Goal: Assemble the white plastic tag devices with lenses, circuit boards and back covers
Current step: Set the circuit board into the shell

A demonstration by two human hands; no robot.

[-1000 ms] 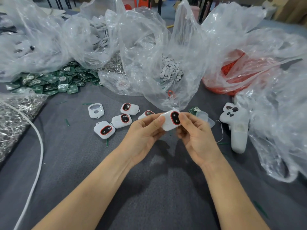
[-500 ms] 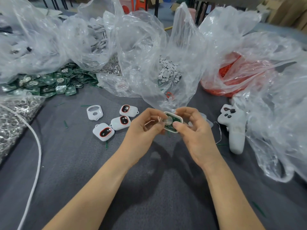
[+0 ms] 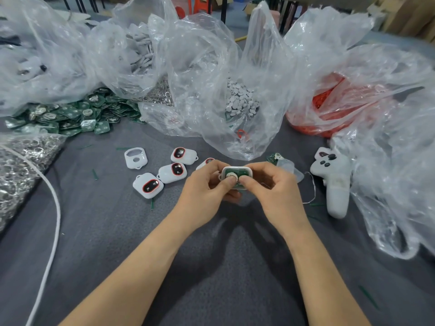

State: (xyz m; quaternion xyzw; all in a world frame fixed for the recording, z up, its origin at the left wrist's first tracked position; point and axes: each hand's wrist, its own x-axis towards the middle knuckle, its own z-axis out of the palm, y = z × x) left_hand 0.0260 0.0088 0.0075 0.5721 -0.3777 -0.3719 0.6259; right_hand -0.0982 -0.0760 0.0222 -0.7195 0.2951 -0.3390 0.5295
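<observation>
Left hand (image 3: 204,189), right hand (image 3: 276,188) pinch tag shell (image 3: 237,169); assembled tags (image 3: 171,172) lie left, controller (image 3: 335,184) right.

Green circuit boards (image 3: 70,116), grey tablecloth (image 3: 211,267)

White tag shell (image 3: 237,171) — open side up, green board inside.

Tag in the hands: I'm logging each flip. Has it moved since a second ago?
Yes. The tag turned over, open back now up, but kept its place left of the white controller.
</observation>
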